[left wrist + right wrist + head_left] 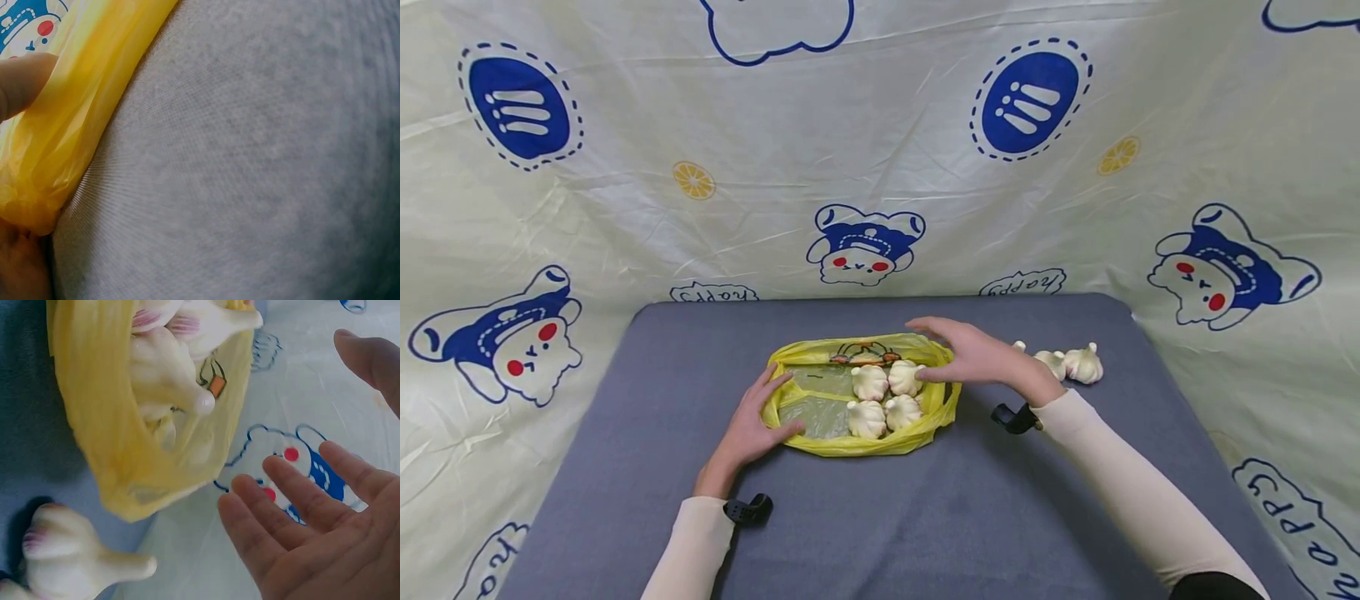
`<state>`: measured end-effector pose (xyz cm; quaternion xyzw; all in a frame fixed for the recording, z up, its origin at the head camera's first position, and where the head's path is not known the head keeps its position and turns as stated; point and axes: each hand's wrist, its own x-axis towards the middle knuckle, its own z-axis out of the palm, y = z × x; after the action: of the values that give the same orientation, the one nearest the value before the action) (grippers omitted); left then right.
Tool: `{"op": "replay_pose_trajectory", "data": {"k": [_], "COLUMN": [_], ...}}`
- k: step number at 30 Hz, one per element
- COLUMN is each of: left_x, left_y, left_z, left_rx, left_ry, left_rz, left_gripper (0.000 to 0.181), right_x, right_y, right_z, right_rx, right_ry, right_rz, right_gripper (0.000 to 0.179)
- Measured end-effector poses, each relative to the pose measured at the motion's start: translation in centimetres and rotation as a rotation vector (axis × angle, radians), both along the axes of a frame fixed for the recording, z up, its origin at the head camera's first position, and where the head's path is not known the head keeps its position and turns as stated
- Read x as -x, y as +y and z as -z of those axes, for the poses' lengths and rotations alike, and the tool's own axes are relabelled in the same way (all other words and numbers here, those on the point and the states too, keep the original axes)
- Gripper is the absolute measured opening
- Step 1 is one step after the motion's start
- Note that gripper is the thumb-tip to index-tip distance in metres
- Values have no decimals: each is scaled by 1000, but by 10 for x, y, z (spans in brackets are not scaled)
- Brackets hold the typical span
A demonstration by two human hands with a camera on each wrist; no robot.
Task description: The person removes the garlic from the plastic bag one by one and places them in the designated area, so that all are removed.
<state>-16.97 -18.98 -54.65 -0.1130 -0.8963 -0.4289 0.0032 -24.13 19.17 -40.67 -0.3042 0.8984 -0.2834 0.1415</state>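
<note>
A yellow plastic bag (857,446) lies with its mouth spread wide on the grey cloth. Several garlic bulbs (867,419) are bunched in its right half. My left hand (752,429) holds the bag's left end, thumb and fingertips over the rim; in the left wrist view the thumb (25,84) overlaps the yellow plastic. My right hand (973,354) hovers at the bag's right end, its fingers spread and nothing in them. In the right wrist view its palm (331,550) shows bare beside the bag (94,437).
More garlic bulbs (1084,364) lie on the table (1015,517) to the right, partly behind my right forearm. A printed white sheet (880,108) hangs behind the table and along both sides.
</note>
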Motion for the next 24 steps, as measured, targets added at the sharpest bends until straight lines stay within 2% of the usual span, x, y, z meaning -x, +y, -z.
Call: {"op": "replay_pose_trajectory", "data": {"k": [10,14,24], "left_x": [0,-1,-1], "left_y": [1,0,0], "left_z": [1,0,0], "left_rx": [-11,-16,-23], "left_ry": [13,11,3], "left_rz": [14,19,15], "left_gripper": [83,83,84], "right_x": [15,19,35], "right_y": [-40,-53,-70], "right_z": [2,2,16], "right_rx": [-95,-117,-184], "right_ry": [-73,-102,-179], "right_rz": [-131,-169,-176], "right_gripper": [83,79,76]}}
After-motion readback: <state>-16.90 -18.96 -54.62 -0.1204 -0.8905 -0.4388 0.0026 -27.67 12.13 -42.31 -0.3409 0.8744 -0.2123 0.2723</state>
